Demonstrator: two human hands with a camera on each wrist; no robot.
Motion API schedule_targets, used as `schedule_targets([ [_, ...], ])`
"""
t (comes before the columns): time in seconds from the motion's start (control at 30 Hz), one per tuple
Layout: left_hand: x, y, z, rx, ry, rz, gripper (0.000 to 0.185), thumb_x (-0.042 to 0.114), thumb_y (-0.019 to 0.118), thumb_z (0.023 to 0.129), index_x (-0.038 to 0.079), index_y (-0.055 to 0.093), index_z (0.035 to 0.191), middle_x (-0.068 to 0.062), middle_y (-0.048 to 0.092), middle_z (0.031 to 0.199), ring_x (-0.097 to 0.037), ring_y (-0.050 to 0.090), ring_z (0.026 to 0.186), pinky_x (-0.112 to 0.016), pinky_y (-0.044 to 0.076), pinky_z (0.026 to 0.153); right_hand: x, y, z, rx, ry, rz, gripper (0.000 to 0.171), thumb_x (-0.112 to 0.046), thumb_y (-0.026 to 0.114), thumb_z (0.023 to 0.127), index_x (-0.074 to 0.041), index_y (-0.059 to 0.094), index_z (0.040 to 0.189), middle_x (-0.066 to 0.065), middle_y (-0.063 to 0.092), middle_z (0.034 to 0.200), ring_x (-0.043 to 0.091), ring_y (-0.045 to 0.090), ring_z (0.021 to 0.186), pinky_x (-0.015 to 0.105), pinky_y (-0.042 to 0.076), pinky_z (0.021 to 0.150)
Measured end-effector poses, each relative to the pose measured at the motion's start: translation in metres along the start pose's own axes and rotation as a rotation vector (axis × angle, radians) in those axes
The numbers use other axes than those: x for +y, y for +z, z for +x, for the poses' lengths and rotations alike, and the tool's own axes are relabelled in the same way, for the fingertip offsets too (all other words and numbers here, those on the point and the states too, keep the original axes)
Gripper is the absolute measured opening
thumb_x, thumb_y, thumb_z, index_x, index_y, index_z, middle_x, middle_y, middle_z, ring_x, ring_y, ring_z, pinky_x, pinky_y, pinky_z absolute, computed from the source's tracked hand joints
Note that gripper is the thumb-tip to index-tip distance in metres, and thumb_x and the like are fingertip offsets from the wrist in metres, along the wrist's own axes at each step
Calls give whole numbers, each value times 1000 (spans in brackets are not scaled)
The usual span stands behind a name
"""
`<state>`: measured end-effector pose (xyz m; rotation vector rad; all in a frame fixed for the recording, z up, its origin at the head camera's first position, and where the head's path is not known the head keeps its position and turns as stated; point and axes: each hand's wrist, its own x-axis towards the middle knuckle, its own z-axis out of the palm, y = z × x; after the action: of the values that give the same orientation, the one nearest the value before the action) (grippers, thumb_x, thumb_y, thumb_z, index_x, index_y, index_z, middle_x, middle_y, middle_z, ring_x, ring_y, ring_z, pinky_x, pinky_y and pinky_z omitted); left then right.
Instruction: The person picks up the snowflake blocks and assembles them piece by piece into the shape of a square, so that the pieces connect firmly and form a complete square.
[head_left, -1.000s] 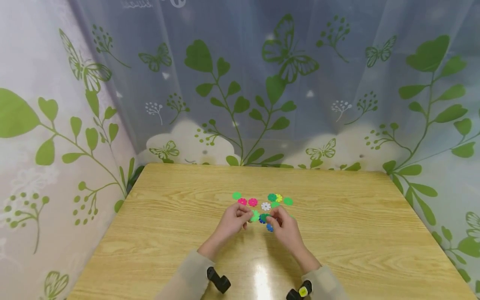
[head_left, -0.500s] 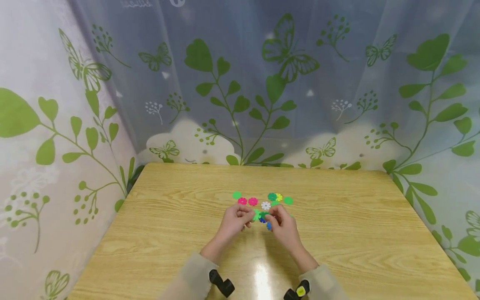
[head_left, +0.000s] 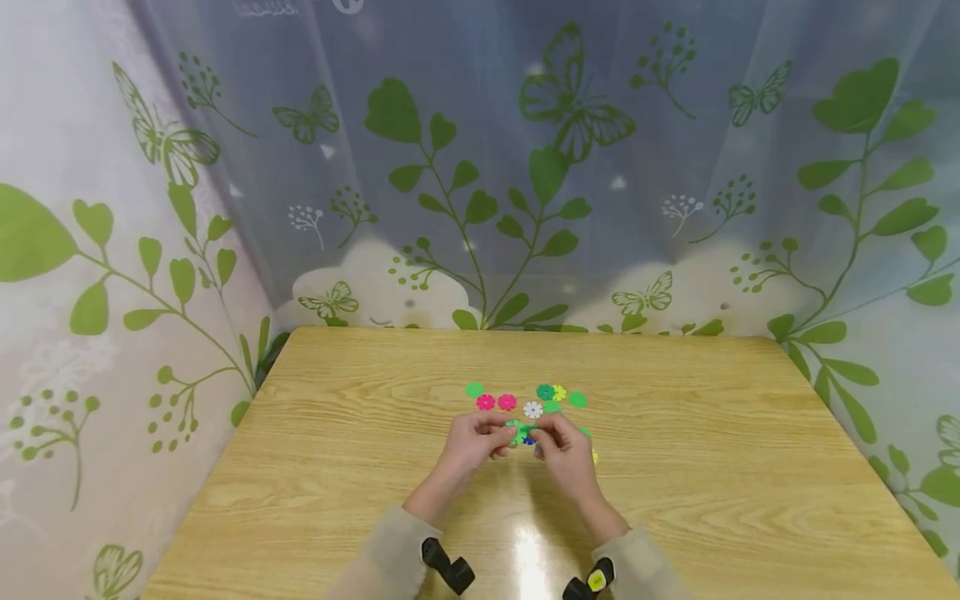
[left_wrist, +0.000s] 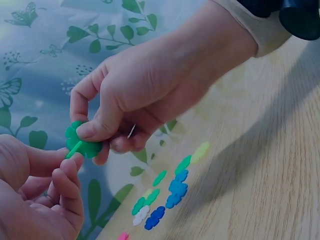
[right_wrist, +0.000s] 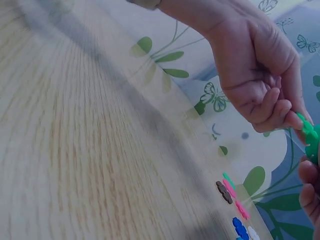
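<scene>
Just above the table my left hand (head_left: 471,440) pinches a light green notched plastic disc (head_left: 514,432) between thumb and fingers. My right hand (head_left: 568,448) pinches a darker green notched disc (left_wrist: 85,142). In the left wrist view the two discs meet at an angle, the light green one nearly edge-on against the face of the darker one. Whether their slots interlock I cannot tell, since fingertips cover part of both. A dark blue disc (left_wrist: 155,218) lies on the table below the hands.
On the wooden table (head_left: 360,467), beyond and beside the hands, lie several flat discs: pink (head_left: 507,402), white (head_left: 532,409), dark green (head_left: 545,392), yellow (head_left: 559,392) and light green (head_left: 577,400). A leaf-printed curtain (head_left: 510,250) closes off the table's far edge.
My hands have drawn slightly closer together, bringing the two green discs from apart to touching. The darker disc has turned more edge-on in the head view. The loose discs stay put.
</scene>
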<state>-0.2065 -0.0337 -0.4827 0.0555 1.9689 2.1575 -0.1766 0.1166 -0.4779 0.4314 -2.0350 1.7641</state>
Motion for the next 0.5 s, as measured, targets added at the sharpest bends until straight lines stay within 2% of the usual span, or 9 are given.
schedule_targets([
  [0.1, -1, 0, 1, -8, -11, -6, 23, 3, 67, 84, -9, 64, 103, -2, 63, 71, -10, 57, 57, -18, 49, 52, 0, -1, 0, -19, 15, -1, 8, 20, 59, 79, 12, 57, 81, 9, 57, 67, 38, 51, 53, 35, 52, 45],
  [0.17, -1, 1, 1, -17, -17, -11, 23, 3, 67, 84, -8, 64, 104, -3, 63, 71, -10, 57, 57, -19, 50, 53, -1, -2, 1, -25, 44, -16, 8, 18, 58, 81, 11, 58, 83, 9, 58, 68, 39, 52, 54, 35, 52, 45],
  [0.37, 1, 5, 0, -62, -39, -28, 26, 7, 64, 87, -5, 61, 110, -11, 66, 78, -12, 59, 60, -21, 53, 52, -2, -9, 5, -42, 133, -20, 7, 13, 58, 84, 8, 60, 87, 13, 59, 71, 12, 54, 56, 20, 49, 48],
  [0.43, 2, 6, -1, -80, -46, -27, 29, 8, 63, 88, -5, 58, 114, -14, 67, 80, -13, 60, 60, -21, 52, 51, -1, -11, 5, -61, 129, -16, 6, 12, 58, 85, 8, 60, 88, 17, 59, 73, 9, 54, 58, 20, 50, 50],
  [0.5, 2, 7, -1, -103, -52, -30, 33, 9, 63, 88, -5, 56, 118, -14, 67, 82, -14, 60, 61, -20, 51, 50, 1, -12, 4, -74, 117, -21, 5, 11, 58, 85, 8, 60, 89, 22, 59, 74, 12, 55, 58, 21, 52, 51],
])
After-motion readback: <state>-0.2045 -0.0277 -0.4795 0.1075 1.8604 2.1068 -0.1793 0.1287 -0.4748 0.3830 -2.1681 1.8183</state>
